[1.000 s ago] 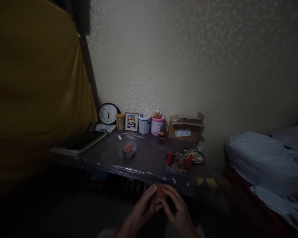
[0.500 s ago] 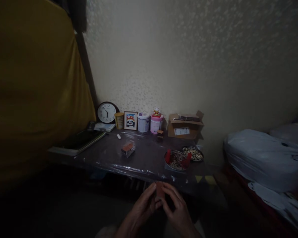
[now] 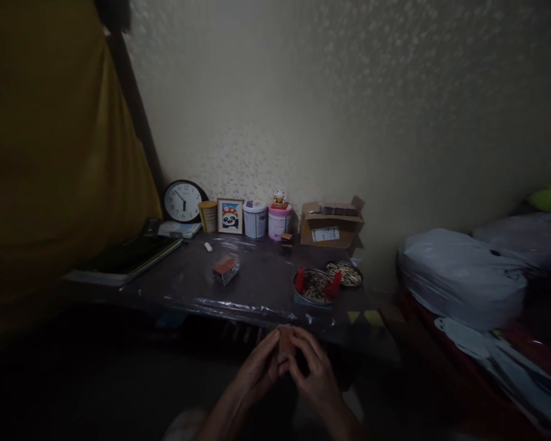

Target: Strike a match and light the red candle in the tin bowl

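Both my hands meet low in the middle of the picture, below the front edge of a dark table (image 3: pixel 266 288). My left hand (image 3: pixel 258 370) and my right hand (image 3: pixel 313 375) pinch a small reddish-brown box (image 3: pixel 285 340) between their fingertips. Farther back on the table lies a similar small box in clear wrap (image 3: pixel 224 269). A round dish with dark bits and red pieces (image 3: pixel 316 286) sits right of it, with a second dish of pale sticks (image 3: pixel 344 274) behind.
Along the wall stand a clock (image 3: pixel 182 201), a yellow cup (image 3: pixel 208 215), a framed panda picture (image 3: pixel 230 216), two tins (image 3: pixel 267 220) and an open cardboard box (image 3: pixel 329 223). Books (image 3: pixel 128 257) lie at the left by a yellow curtain (image 3: pixel 50 159). A bagged bundle (image 3: pixel 463 278) lies at the right.
The view has swung to the right, so the table and its things sit farther left and a little higher. My hands still hold the small box, slightly higher in the picture.
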`<state>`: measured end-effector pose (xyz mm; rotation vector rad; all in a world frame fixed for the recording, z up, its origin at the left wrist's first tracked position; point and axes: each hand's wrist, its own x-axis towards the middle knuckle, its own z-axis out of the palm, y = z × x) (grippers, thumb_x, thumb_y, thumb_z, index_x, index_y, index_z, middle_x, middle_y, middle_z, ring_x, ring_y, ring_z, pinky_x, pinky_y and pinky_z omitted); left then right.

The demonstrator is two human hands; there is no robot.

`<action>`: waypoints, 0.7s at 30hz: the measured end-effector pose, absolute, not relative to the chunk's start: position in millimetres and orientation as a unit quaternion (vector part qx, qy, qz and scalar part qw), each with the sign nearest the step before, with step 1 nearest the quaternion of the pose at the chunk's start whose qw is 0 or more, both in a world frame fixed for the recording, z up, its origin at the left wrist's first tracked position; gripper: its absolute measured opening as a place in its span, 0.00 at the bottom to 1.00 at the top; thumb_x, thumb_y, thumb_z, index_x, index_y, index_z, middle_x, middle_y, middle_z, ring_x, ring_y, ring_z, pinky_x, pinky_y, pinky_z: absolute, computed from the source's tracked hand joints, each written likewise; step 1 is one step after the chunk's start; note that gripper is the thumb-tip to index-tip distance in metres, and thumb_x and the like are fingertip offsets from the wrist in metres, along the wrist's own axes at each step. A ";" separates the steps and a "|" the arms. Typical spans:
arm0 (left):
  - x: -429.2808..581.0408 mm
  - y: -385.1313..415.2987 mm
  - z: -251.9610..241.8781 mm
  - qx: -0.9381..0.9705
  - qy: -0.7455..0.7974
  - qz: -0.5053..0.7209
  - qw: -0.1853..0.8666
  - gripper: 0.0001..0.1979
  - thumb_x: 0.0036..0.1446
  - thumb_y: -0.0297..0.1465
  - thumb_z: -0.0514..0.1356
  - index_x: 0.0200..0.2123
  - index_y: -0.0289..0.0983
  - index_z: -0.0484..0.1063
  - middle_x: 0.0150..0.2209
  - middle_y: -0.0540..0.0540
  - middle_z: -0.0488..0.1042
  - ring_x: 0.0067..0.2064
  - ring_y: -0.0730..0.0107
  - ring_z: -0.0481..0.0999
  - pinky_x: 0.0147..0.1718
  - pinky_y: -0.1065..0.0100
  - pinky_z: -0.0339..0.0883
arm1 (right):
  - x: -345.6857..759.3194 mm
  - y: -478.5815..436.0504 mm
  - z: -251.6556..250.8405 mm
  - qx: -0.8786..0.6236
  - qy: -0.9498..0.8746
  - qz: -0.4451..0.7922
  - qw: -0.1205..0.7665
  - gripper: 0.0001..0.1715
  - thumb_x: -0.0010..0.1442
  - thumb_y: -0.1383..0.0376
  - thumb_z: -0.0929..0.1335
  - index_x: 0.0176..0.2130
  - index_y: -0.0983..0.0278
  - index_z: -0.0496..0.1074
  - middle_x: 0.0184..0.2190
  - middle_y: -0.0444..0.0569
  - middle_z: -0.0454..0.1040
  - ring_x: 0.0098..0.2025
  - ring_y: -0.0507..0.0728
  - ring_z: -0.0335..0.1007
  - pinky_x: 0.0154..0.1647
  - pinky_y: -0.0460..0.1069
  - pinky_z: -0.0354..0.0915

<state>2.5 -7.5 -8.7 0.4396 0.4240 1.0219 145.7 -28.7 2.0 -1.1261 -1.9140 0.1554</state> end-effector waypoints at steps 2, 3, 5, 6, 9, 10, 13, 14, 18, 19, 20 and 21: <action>2.9 -7.3 -9.0 0.210 0.196 0.481 0.828 0.10 0.57 0.32 0.57 0.42 0.36 0.72 0.38 0.44 0.77 0.36 0.70 0.75 0.34 0.71 0.67 | 144.5 -29.3 3.1 -0.456 -0.769 0.056 0.444 0.18 0.55 0.71 0.63 0.47 0.62 0.68 0.48 0.53 0.70 0.50 0.57 0.68 0.50 0.52 0.68; 3.1 -7.4 -8.7 0.213 0.195 0.480 0.828 0.11 0.57 0.32 0.57 0.42 0.36 0.72 0.38 0.44 0.77 0.36 0.70 0.76 0.34 0.71 0.67 | 144.0 -29.5 3.5 -0.457 -0.768 0.052 0.445 0.18 0.55 0.71 0.63 0.46 0.62 0.68 0.48 0.53 0.70 0.50 0.58 0.68 0.50 0.53 0.68; 3.5 -8.1 -7.1 0.218 0.196 0.478 0.828 0.10 0.57 0.32 0.57 0.41 0.36 0.72 0.37 0.44 0.78 0.35 0.70 0.76 0.32 0.72 0.67 | 143.0 -30.0 3.9 -0.462 -0.765 0.045 0.447 0.17 0.55 0.72 0.62 0.45 0.62 0.68 0.47 0.53 0.71 0.49 0.58 0.68 0.49 0.53 0.68; 3.6 -8.7 -6.2 0.219 0.197 0.477 0.828 0.11 0.57 0.32 0.57 0.42 0.36 0.72 0.37 0.44 0.78 0.35 0.70 0.76 0.33 0.72 0.67 | 142.5 -30.2 4.0 -0.464 -0.762 0.044 0.448 0.17 0.54 0.72 0.62 0.45 0.62 0.68 0.47 0.53 0.71 0.49 0.58 0.68 0.49 0.53 0.68; 3.8 -10.0 -5.0 0.219 0.191 0.474 0.831 0.11 0.58 0.32 0.56 0.42 0.35 0.72 0.35 0.45 0.78 0.34 0.72 0.75 0.34 0.71 0.68 | 140.8 -30.8 4.0 -0.472 -0.755 0.041 0.454 0.17 0.54 0.72 0.63 0.44 0.61 0.68 0.46 0.52 0.71 0.48 0.58 0.69 0.48 0.52 0.69; 3.8 -10.1 -5.5 0.219 0.188 0.473 0.833 0.11 0.58 0.32 0.56 0.42 0.36 0.73 0.35 0.45 0.78 0.34 0.72 0.75 0.34 0.71 0.68 | 140.1 -30.9 4.0 -0.474 -0.752 0.039 0.457 0.17 0.53 0.72 0.63 0.44 0.61 0.68 0.46 0.52 0.71 0.48 0.58 0.69 0.48 0.52 0.69; 4.3 -9.0 -9.6 0.219 0.184 0.473 0.833 0.11 0.57 0.32 0.56 0.43 0.37 0.72 0.33 0.46 0.78 0.32 0.72 0.75 0.31 0.73 0.67 | 138.0 -30.7 4.4 -0.476 -0.749 0.037 0.460 0.17 0.53 0.73 0.63 0.44 0.61 0.68 0.45 0.52 0.71 0.48 0.58 0.69 0.48 0.53 0.68; 4.5 -8.5 -11.2 0.217 0.184 0.474 0.833 0.11 0.57 0.32 0.56 0.43 0.37 0.72 0.33 0.47 0.78 0.32 0.72 0.75 0.31 0.73 0.67 | 137.4 -30.5 4.9 -0.476 -0.748 0.039 0.461 0.17 0.53 0.73 0.63 0.43 0.61 0.68 0.45 0.52 0.71 0.47 0.58 0.69 0.48 0.53 0.68; 4.9 -7.6 -13.3 0.206 0.181 0.476 0.836 0.11 0.58 0.33 0.56 0.43 0.37 0.72 0.34 0.46 0.78 0.33 0.71 0.76 0.33 0.71 0.68 | 136.6 -29.2 8.6 -0.468 -0.750 0.049 0.466 0.15 0.54 0.73 0.62 0.42 0.61 0.69 0.44 0.52 0.71 0.47 0.57 0.69 0.47 0.52 0.68; 4.9 -7.7 -12.4 0.201 0.178 0.476 0.837 0.12 0.58 0.33 0.56 0.44 0.37 0.72 0.35 0.46 0.78 0.35 0.70 0.76 0.35 0.70 0.68 | 136.8 -29.0 9.9 -0.465 -0.754 0.053 0.462 0.15 0.55 0.73 0.62 0.42 0.61 0.69 0.44 0.52 0.71 0.47 0.57 0.69 0.47 0.51 0.68; 5.0 -7.9 -11.3 0.197 0.176 0.476 0.839 0.13 0.58 0.33 0.56 0.45 0.37 0.71 0.37 0.45 0.78 0.37 0.69 0.76 0.36 0.70 0.68 | 137.1 -29.0 11.3 -0.462 -0.758 0.055 0.458 0.15 0.55 0.72 0.62 0.42 0.61 0.69 0.44 0.52 0.71 0.47 0.57 0.69 0.47 0.51 0.68; 5.1 -8.1 -10.1 0.194 0.174 0.476 0.840 0.14 0.58 0.34 0.55 0.46 0.36 0.71 0.38 0.45 0.78 0.39 0.68 0.76 0.37 0.70 0.68 | 137.3 -29.1 12.6 -0.460 -0.761 0.055 0.453 0.14 0.55 0.72 0.63 0.42 0.61 0.69 0.45 0.52 0.71 0.47 0.57 0.69 0.47 0.51 0.69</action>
